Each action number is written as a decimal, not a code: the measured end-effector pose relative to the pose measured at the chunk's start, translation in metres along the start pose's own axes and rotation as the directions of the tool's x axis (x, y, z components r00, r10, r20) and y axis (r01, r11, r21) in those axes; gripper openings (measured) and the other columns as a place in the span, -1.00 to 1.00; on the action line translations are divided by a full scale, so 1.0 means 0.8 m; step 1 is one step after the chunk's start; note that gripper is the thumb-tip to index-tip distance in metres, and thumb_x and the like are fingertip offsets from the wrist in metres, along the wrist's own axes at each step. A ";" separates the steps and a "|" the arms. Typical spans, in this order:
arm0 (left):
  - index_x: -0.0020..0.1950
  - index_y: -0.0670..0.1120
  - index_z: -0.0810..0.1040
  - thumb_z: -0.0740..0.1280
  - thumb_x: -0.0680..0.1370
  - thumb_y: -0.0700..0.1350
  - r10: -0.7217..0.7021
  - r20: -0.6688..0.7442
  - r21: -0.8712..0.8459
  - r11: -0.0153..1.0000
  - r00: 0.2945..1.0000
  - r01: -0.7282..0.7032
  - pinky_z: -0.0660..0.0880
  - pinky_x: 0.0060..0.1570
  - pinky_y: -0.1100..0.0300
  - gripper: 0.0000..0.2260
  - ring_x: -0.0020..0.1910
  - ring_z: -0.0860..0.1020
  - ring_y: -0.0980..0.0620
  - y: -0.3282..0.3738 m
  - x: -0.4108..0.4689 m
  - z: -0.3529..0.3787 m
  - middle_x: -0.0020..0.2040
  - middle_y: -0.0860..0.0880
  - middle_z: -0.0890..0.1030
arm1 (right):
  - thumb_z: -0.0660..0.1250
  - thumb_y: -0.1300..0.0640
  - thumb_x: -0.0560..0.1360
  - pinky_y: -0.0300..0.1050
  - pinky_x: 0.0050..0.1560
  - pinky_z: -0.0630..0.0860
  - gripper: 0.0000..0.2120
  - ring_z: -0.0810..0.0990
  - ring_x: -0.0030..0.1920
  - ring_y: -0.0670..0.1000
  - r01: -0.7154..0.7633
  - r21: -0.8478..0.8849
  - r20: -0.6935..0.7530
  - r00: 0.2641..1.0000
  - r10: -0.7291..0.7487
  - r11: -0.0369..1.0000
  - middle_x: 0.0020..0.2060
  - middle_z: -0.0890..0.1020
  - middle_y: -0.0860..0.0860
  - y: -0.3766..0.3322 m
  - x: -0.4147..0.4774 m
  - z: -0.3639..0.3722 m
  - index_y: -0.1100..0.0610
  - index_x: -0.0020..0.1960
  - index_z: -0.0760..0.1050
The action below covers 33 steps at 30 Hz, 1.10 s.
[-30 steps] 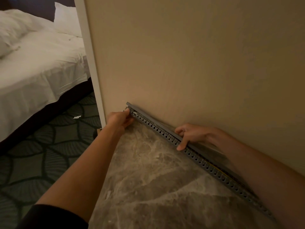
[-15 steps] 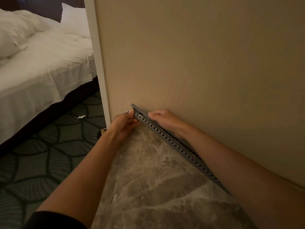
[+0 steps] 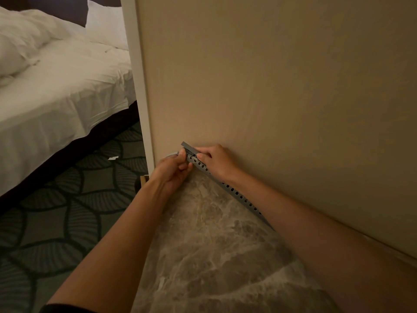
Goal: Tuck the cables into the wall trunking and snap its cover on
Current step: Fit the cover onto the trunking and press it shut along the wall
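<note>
A grey perforated trunking (image 3: 239,196) runs along the foot of the beige wall (image 3: 270,98), slanting down to the right until my right forearm hides it. Its grey cover (image 3: 187,147) shows at the left end. My right hand (image 3: 214,161) rests on that left end, fingers pressed on the cover and the slotted side. My left hand (image 3: 173,171) is just left of it, fingers pinched on a pale grey cable (image 3: 170,154) that curves out of the trunking's end. The cables inside the trunking are hidden.
A brown marble floor (image 3: 214,256) lies under my arms. Left of the white wall corner (image 3: 140,86) is dark patterned carpet (image 3: 56,211) and a bed with white sheets (image 3: 56,98). A small white scrap (image 3: 112,157) lies on the carpet.
My right hand slid left along the trunking from its middle to the left end. My left hand stayed at that end and now pinches the cable there.
</note>
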State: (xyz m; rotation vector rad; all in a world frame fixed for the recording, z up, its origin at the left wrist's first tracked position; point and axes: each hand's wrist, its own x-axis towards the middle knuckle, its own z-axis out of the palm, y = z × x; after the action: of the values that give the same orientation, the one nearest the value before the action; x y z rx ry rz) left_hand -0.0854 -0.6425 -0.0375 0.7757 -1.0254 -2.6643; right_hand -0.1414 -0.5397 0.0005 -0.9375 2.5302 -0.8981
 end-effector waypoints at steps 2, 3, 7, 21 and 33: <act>-0.14 -0.17 0.46 0.10 0.63 -0.21 0.001 0.003 -0.003 1.000 1.000 -0.001 0.45 -0.55 0.40 -0.79 -0.68 0.31 0.21 0.000 0.000 0.000 -0.32 -0.02 0.36 | 0.17 0.19 0.59 -0.13 0.23 0.42 -0.69 0.54 0.25 0.06 0.011 -0.007 -0.007 1.000 -0.011 1.000 0.24 0.58 0.11 -0.001 -0.001 -0.001 0.18 0.31 0.47; -0.13 -0.18 0.47 0.11 0.63 -0.21 0.002 0.003 -0.002 1.000 1.000 -0.002 0.45 -0.54 0.40 -0.80 -0.67 0.31 0.20 -0.001 -0.001 0.000 -0.32 -0.02 0.38 | 0.17 0.19 0.59 -0.13 0.24 0.43 -0.68 0.54 0.25 0.06 0.011 -0.009 -0.004 1.000 -0.011 1.000 0.24 0.58 0.11 0.000 -0.001 -0.001 0.18 0.31 0.47; -0.13 -0.18 0.46 0.11 0.63 -0.21 0.013 0.003 -0.010 1.000 1.000 -0.013 0.46 -0.54 0.40 -0.80 -0.67 0.32 0.21 -0.001 -0.001 0.003 -0.32 -0.02 0.39 | 0.18 0.17 0.59 -0.14 0.19 0.44 -0.69 0.56 0.21 0.06 0.009 -0.027 -0.005 1.000 -0.009 1.000 0.21 0.61 0.11 -0.002 -0.001 -0.002 0.18 0.30 0.49; -0.18 -0.20 0.41 0.14 0.62 -0.23 0.072 -0.072 -0.125 0.989 0.995 -0.080 0.36 -0.65 0.42 -0.81 -0.72 0.28 0.21 -0.006 0.010 -0.003 -0.29 -0.07 0.36 | 0.34 0.20 0.48 -0.18 0.21 0.44 -0.54 0.55 0.23 0.03 0.003 -0.005 0.010 1.000 -0.003 1.000 0.24 0.59 0.05 0.002 -0.014 0.007 0.10 0.37 0.42; -0.20 -0.20 0.39 0.14 0.62 -0.22 0.049 -0.132 -0.149 0.986 0.990 -0.069 0.33 -0.67 0.42 -0.80 -0.74 0.23 0.20 -0.005 0.006 -0.001 -0.29 -0.08 0.36 | 0.28 0.14 0.53 -0.07 0.24 0.39 -0.51 0.45 0.27 0.16 0.034 -0.262 -0.066 0.996 -0.053 0.965 0.24 0.51 0.19 0.001 -0.027 0.019 0.11 0.44 0.30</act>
State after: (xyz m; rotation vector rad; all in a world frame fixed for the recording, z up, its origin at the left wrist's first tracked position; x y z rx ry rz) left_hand -0.0889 -0.6414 -0.0428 0.8566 -0.7893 -2.5687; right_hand -0.1185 -0.5317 -0.0104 -1.0567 2.7477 -0.6296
